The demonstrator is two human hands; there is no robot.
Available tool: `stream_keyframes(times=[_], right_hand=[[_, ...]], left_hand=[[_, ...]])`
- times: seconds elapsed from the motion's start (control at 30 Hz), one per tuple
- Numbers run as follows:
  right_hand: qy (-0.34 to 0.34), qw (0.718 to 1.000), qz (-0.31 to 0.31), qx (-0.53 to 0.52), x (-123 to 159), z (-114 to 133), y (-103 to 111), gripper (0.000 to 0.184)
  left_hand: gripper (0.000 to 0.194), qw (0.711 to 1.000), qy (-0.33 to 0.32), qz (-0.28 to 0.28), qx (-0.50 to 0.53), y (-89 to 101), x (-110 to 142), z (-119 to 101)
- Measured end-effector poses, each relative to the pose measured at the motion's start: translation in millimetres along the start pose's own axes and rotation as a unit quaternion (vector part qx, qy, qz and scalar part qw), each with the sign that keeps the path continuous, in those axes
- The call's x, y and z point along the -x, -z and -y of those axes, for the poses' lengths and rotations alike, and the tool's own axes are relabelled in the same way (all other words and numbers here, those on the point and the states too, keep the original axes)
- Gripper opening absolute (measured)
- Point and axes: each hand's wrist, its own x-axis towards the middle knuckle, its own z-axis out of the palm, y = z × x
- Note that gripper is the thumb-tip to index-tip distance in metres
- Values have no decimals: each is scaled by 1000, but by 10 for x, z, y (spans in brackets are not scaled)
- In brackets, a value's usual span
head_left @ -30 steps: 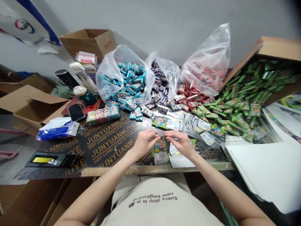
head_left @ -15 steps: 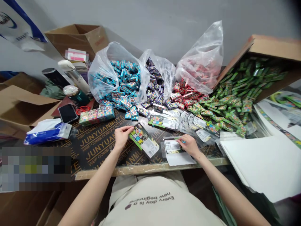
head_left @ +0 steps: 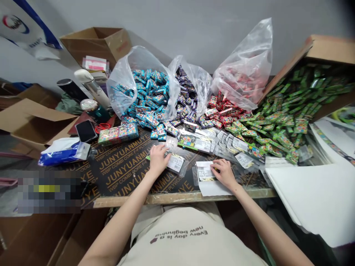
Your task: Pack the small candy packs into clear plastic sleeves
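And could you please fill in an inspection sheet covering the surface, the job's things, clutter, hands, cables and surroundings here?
Surface: dark tabletop printed with lettering, taped along its front edge.
Job's things: left printed packet; right printed packet over a white sheet; piles of blue boxes, purple boxes, red boxes and green boxes behind.
Clutter: phone, silver flask and blue-and-white pack at the left.
Hands: left hand over the left packet, right hand at the right packet; grips unclear.
Cables: nothing seen.
Surroundings: grey wall behind; open carton at far left.
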Motion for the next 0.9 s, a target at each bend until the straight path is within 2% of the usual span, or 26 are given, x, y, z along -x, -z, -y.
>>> stream_keyframes(times=[0.07,0.13,0.2,0.27,0.37,0.43,0.53,0.63,0.7,0.8,0.9], right_hand=[[4,1000,6,-18,19,-8,13,21],[10,999,17,-37,18,-38,28,23],[18,998,34,-47,-17,-74,32,24],[25,997,41,-54,-119,-70,9,24],[41,996,-2,-82,-451,132,-89,24],[67,992,-31,-105,-797,414,-204,28],[103,989,-24,-100,-1438,928,-431,45],[97,993,7,-59,-2057,1345,-641,69],[80,995,15,-51,-2354,1519,-729,74],[79,994,8,-75,-2546,1653,-780,70],[95,990,13,-104,-2475,1696,-758,56]], left_hand=[[45,989,-90,119,-8,-33,-30,-88],[68,966,-140,217,-17,-31,-47,-112],[80,957,-146,248,-41,0,-33,-106],[79,964,-124,222,-82,41,17,-99],[77,974,-78,167,-134,97,141,-102],[81,975,-59,156,-145,127,234,-107],[89,974,-57,164,-145,166,363,-112],[88,973,-55,174,-139,200,467,-107],[90,974,-47,177,-134,223,527,-79],[93,977,-19,176,-121,276,590,20],[96,983,19,165,-83,382,584,144]])
